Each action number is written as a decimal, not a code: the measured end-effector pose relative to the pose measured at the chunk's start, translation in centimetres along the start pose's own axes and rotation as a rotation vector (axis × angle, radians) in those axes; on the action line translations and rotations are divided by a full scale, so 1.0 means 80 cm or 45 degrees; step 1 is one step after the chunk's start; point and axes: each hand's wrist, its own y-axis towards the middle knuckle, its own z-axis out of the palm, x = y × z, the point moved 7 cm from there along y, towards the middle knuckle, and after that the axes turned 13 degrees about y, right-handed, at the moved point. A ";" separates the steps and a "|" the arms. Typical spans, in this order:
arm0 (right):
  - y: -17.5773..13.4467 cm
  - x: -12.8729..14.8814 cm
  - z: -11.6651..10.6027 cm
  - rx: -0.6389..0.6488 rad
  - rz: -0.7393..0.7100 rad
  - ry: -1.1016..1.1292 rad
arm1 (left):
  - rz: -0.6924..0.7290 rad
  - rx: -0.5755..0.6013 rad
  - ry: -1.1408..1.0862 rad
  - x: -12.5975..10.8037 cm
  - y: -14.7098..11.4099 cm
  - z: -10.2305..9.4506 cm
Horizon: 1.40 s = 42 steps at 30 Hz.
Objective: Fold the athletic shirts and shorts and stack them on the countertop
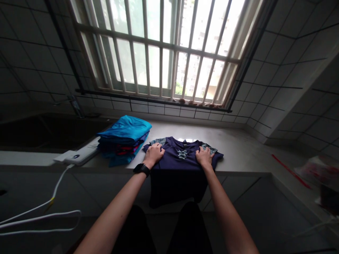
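1. The navy shirt (173,160) was smooth, matt cloth.
2. The folded stack (127,127) was cloth too, its bright blue top piece faintly sheeny.
3. The countertop (241,148) looked hard and smooth, with a pale, low gloss.
4. The wall tiles (277,76) seemed smooth and softly glossy.
5. The tap (75,106) had a shiny metal look.
6. The power strip (83,154) appeared to be smooth white plastic.
7. The bag (316,171) looked like thin, see-through plastic.

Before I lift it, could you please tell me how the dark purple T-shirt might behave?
The dark purple T-shirt is probably floppy, since its lower part drapes over the edge of the counter. It is likely light, lying as flat, thin-looking cloth. Pulled toward that edge, it might slip off, with much of it hanging down.
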 end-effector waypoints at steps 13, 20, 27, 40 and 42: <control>0.006 -0.006 0.005 -0.026 -0.016 0.073 | 0.005 -0.031 -0.042 0.003 0.003 0.003; 0.055 -0.039 -0.031 0.281 -0.066 0.139 | -0.015 -0.050 -0.047 0.006 0.005 0.005; 0.088 -0.097 -0.088 0.215 0.026 0.085 | -0.011 -0.028 -0.020 0.004 0.007 0.005; 0.071 -0.086 -0.092 0.304 0.140 0.885 | -0.004 -0.027 -0.016 0.004 0.007 0.004; 0.066 -0.075 -0.089 0.351 0.184 1.195 | -0.007 -0.034 -0.034 0.004 0.006 0.002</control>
